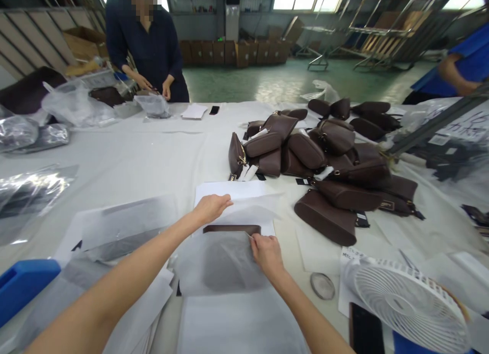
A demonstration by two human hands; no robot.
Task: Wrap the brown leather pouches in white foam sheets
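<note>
A brown leather pouch (232,228) lies in front of me, mostly covered by thin white tissue paper (221,262); only its top edge shows bare. My left hand (214,207), its fingers pinched together, holds the far flap of tissue paper (252,209) raised beyond the pouch. At the pouch's right end, my right hand (267,249) pinches the edge of the near tissue layer between thumb and fingers. White sheets (240,323) lie beneath and nearer to me. Close by on the right is a pile of similar brown pouches (324,216) with tags.
On the right stand a white fan (408,303), a dark phone (365,328) and a tape roll (322,286). A blue object (28,288) and a wrapped pouch (126,226) lie left. A person (147,48) works across the table; another's arm (454,71) shows far right.
</note>
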